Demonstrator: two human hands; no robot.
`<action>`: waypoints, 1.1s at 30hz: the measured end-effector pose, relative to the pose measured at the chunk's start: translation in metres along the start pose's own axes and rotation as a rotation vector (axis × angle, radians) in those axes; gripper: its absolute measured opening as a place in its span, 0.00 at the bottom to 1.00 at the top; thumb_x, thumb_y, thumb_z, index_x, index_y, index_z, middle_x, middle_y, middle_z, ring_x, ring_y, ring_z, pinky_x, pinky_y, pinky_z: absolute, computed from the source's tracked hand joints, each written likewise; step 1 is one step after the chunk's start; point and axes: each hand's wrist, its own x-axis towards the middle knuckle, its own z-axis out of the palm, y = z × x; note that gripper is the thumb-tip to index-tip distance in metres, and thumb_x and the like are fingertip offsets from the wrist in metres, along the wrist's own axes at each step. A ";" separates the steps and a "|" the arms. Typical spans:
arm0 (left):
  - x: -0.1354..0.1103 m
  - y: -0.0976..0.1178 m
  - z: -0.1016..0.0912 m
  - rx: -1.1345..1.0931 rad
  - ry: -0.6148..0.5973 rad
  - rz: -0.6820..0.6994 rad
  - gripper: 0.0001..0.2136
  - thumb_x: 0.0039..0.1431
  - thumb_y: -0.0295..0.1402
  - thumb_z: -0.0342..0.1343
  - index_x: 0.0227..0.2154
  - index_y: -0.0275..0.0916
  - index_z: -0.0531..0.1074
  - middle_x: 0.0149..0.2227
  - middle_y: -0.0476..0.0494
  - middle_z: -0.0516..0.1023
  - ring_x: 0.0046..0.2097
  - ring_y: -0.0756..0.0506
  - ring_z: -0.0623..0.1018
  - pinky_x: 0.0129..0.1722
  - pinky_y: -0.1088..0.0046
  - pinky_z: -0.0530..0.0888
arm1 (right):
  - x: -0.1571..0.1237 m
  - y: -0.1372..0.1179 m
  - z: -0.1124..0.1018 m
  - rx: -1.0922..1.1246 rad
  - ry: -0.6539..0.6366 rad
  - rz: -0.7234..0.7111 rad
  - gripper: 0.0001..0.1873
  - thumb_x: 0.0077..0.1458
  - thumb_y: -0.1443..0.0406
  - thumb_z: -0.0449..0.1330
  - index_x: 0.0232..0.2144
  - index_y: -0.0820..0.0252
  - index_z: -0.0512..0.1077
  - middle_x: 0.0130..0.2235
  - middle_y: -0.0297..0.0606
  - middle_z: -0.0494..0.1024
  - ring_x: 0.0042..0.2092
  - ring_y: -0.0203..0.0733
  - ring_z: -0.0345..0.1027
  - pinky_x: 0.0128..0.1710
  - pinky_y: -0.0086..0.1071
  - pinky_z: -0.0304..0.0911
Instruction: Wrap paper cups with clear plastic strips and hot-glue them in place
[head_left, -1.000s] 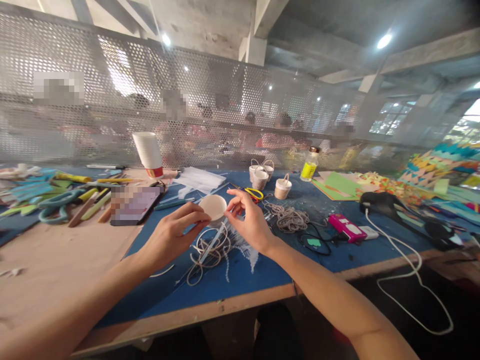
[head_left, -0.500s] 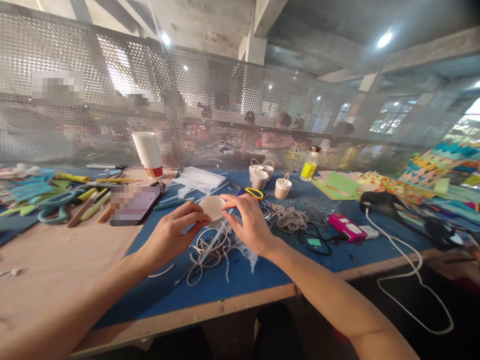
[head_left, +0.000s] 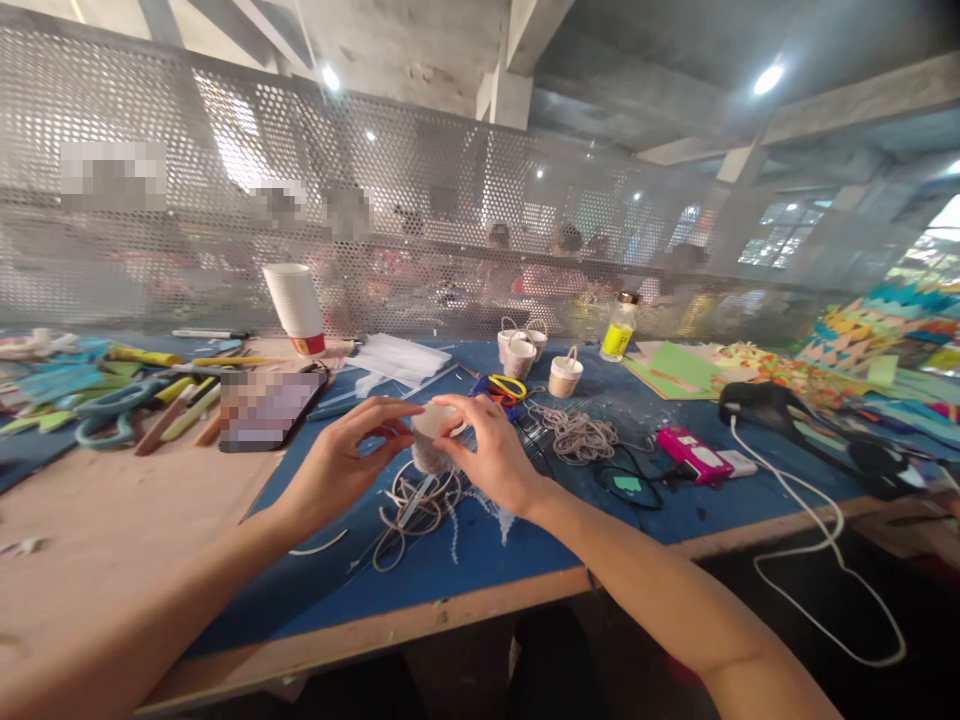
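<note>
A bench [head_left: 112, 520] covered in part by a blue mat [head_left: 525, 560] was set against a perforated metal screen [head_left: 450, 200]. Other people were seated behind the screen, under ceiling lamps.

A small cup [head_left: 429, 432] was held above the mat, near its middle, between both hands. The left hand [head_left: 337, 465] was closed on the cup's left side with the fingertips. The right hand [head_left: 487, 450] was closed on its rim and right side. Twine [head_left: 420, 500] lay in a loose coil on the mat directly below the cup; whether it ran up to the cup could not be told.

Hazards, as judged:
- The cup was gripped by fingertips only. It could be dropped if one hand were eased, or dented if it were pinched too hard.
- The loose coil could be snagged or knotted if it were pulled unevenly.
- Scissors [head_left: 506, 386] lay just beyond the right hand and could be struck by a forward reach.

A phone [head_left: 266, 408] lay left of the hands. A black tool [head_left: 765, 405] lay well to the right, and its cord [head_left: 834, 520] was draped over the bench edge.
</note>
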 end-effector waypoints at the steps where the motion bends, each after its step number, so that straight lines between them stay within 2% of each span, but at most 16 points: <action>1: 0.000 0.000 0.000 -0.056 0.030 -0.040 0.14 0.65 0.36 0.58 0.53 0.45 0.73 0.50 0.41 0.75 0.46 0.44 0.79 0.48 0.62 0.76 | 0.001 0.000 0.000 0.053 0.027 0.041 0.26 0.59 0.68 0.66 0.57 0.52 0.66 0.39 0.34 0.81 0.49 0.47 0.71 0.57 0.45 0.61; 4: 0.002 -0.004 0.001 -0.204 0.100 -0.183 0.18 0.62 0.39 0.62 0.53 0.44 0.71 0.55 0.39 0.74 0.53 0.40 0.78 0.53 0.57 0.75 | 0.006 -0.001 -0.002 0.212 0.100 0.171 0.22 0.58 0.66 0.66 0.54 0.55 0.68 0.37 0.33 0.80 0.45 0.43 0.73 0.54 0.42 0.65; 6: 0.003 -0.007 0.001 -0.279 0.092 -0.288 0.19 0.60 0.42 0.63 0.52 0.42 0.71 0.56 0.39 0.75 0.56 0.37 0.76 0.55 0.54 0.73 | 0.008 -0.001 -0.003 0.293 0.127 0.238 0.21 0.57 0.65 0.67 0.52 0.56 0.68 0.36 0.33 0.80 0.43 0.42 0.74 0.50 0.40 0.67; 9: 0.004 -0.006 0.003 -0.378 0.017 -0.412 0.21 0.59 0.44 0.63 0.52 0.41 0.71 0.57 0.36 0.76 0.59 0.35 0.75 0.58 0.52 0.72 | 0.010 0.000 -0.004 0.385 0.158 0.308 0.20 0.55 0.65 0.67 0.50 0.57 0.69 0.35 0.33 0.80 0.40 0.40 0.75 0.45 0.37 0.68; 13: 0.003 -0.002 0.007 -0.487 -0.123 -0.474 0.26 0.57 0.43 0.65 0.56 0.41 0.67 0.55 0.34 0.77 0.56 0.36 0.78 0.56 0.53 0.75 | 0.010 0.001 -0.002 0.450 0.188 0.338 0.20 0.54 0.63 0.67 0.49 0.56 0.69 0.35 0.33 0.79 0.38 0.39 0.74 0.43 0.36 0.69; 17: 0.001 -0.001 0.013 -0.479 -0.109 -0.448 0.30 0.52 0.40 0.69 0.56 0.43 0.64 0.53 0.36 0.77 0.52 0.37 0.80 0.49 0.53 0.79 | 0.007 -0.004 0.002 0.439 0.190 0.302 0.20 0.56 0.63 0.66 0.50 0.56 0.69 0.36 0.33 0.79 0.37 0.38 0.74 0.42 0.35 0.70; 21: 0.000 -0.002 0.013 -0.536 -0.095 -0.465 0.28 0.54 0.38 0.67 0.56 0.44 0.66 0.54 0.36 0.77 0.48 0.37 0.82 0.45 0.56 0.81 | 0.003 -0.009 0.006 0.343 0.187 0.201 0.19 0.59 0.63 0.65 0.52 0.55 0.67 0.37 0.34 0.79 0.38 0.38 0.74 0.44 0.35 0.71; 24: 0.000 -0.001 0.008 -0.632 -0.147 -0.516 0.26 0.57 0.38 0.65 0.58 0.48 0.67 0.57 0.36 0.76 0.52 0.35 0.81 0.48 0.56 0.80 | 0.000 -0.011 0.007 0.219 0.198 0.099 0.18 0.62 0.63 0.63 0.53 0.54 0.67 0.38 0.35 0.79 0.40 0.40 0.73 0.46 0.37 0.70; 28: 0.000 0.002 0.005 -0.845 -0.236 -0.563 0.21 0.64 0.42 0.56 0.60 0.51 0.68 0.60 0.38 0.74 0.59 0.33 0.76 0.53 0.52 0.78 | -0.004 -0.013 0.008 0.091 0.194 -0.020 0.17 0.64 0.64 0.62 0.54 0.52 0.67 0.38 0.36 0.79 0.43 0.42 0.73 0.47 0.39 0.70; 33: 0.000 0.006 0.008 -0.791 -0.278 -0.572 0.22 0.64 0.44 0.57 0.60 0.49 0.69 0.60 0.37 0.74 0.57 0.34 0.77 0.54 0.51 0.76 | -0.007 -0.017 0.008 0.036 0.165 -0.079 0.19 0.65 0.62 0.61 0.57 0.50 0.66 0.40 0.36 0.81 0.44 0.43 0.75 0.55 0.44 0.67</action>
